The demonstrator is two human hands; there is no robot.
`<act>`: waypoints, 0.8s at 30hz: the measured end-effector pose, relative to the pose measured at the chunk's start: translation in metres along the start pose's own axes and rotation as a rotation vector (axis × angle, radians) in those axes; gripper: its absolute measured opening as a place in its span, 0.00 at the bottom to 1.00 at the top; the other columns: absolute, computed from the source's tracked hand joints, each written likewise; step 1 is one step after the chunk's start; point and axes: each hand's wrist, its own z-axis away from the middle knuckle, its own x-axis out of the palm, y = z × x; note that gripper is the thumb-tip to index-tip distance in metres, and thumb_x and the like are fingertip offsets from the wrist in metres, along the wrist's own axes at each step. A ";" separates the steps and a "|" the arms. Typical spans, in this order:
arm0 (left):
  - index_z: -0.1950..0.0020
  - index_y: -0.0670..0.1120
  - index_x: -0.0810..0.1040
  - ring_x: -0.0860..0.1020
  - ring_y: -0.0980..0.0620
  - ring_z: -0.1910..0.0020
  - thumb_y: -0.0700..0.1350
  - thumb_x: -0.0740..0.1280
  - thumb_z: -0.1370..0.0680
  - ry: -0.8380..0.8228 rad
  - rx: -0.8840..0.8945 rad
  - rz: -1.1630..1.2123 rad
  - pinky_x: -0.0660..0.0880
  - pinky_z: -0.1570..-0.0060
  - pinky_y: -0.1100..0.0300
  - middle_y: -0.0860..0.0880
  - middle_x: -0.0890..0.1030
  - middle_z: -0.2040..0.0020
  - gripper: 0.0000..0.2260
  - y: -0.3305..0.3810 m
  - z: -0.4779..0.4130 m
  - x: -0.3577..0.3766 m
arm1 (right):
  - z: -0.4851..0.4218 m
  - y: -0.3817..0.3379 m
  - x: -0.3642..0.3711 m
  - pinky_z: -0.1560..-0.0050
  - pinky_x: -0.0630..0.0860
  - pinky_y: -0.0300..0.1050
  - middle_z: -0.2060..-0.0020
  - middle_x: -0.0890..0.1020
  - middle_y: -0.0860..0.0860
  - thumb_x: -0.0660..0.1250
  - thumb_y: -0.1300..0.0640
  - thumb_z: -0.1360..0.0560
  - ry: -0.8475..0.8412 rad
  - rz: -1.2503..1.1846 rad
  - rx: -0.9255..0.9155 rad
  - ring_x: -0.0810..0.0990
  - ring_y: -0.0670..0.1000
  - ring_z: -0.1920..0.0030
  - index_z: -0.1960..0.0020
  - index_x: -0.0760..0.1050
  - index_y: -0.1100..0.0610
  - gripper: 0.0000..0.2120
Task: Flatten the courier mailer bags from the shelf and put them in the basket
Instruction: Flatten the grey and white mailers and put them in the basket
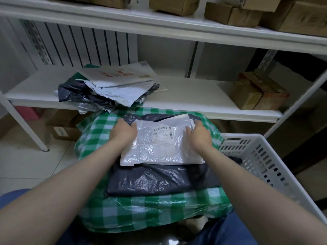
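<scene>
White shelf point(194, 92): crumpled mailer pile point(109, 89) left, cardboard boxes point(256, 92) right; green checked cloth point(150, 209): dark mailer point(155, 179).

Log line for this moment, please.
step: flattening; item: white mailer on dark mailer; left hand: holds left edge; right hand: holds right edge; basket: right; shelf pile: crumpled

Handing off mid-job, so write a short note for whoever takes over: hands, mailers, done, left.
Left hand and right hand each grip an upper side edge of the white mailer.
It lies on a dark mailer atop the green checked cover.
A crumpled pile sits on the shelf.
The basket is at the right; its contents are hard to see.
Left: smooth both mailers, basket them, then do the pile.
</scene>
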 end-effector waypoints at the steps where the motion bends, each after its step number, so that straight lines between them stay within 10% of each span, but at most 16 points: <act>1: 0.30 0.38 0.66 0.75 0.36 0.40 0.55 0.60 0.19 -0.028 -0.028 0.068 0.73 0.40 0.47 0.38 0.75 0.37 0.25 0.007 -0.008 0.001 | -0.008 -0.004 -0.002 0.41 0.71 0.52 0.37 0.75 0.62 0.60 0.50 0.19 -0.032 -0.093 0.051 0.74 0.63 0.38 0.29 0.63 0.62 0.24; 8: 0.31 0.39 0.69 0.74 0.43 0.40 0.58 0.66 0.21 -0.149 -0.143 0.343 0.71 0.50 0.60 0.41 0.74 0.37 0.28 0.028 -0.037 0.010 | -0.046 -0.018 -0.009 0.41 0.71 0.47 0.39 0.77 0.56 0.58 0.36 0.23 -0.035 -0.471 0.338 0.76 0.59 0.39 0.32 0.71 0.62 0.33; 14: 0.48 0.44 0.79 0.78 0.47 0.54 0.52 0.69 0.22 -0.101 -0.117 0.477 0.75 0.49 0.58 0.48 0.79 0.58 0.12 0.017 -0.047 0.016 | -0.054 -0.005 -0.012 0.61 0.72 0.41 0.53 0.78 0.55 0.61 0.49 0.23 -0.090 -0.506 0.350 0.76 0.53 0.60 0.38 0.74 0.59 0.18; 19: 0.42 0.46 0.83 0.80 0.43 0.50 0.49 0.67 0.20 0.098 -0.045 0.504 0.77 0.49 0.56 0.45 0.83 0.48 0.11 0.011 -0.042 0.012 | -0.048 -0.001 -0.008 0.58 0.69 0.41 0.60 0.76 0.54 0.65 0.50 0.23 0.018 -0.659 0.358 0.73 0.52 0.60 0.51 0.74 0.54 0.08; 24: 0.48 0.48 0.81 0.73 0.47 0.58 0.48 0.61 0.17 0.129 0.034 0.562 0.71 0.57 0.58 0.49 0.78 0.59 0.09 0.014 -0.040 0.008 | -0.037 -0.006 -0.002 0.47 0.72 0.45 0.51 0.79 0.56 0.61 0.48 0.20 0.123 -0.541 0.403 0.78 0.58 0.48 0.41 0.76 0.58 0.16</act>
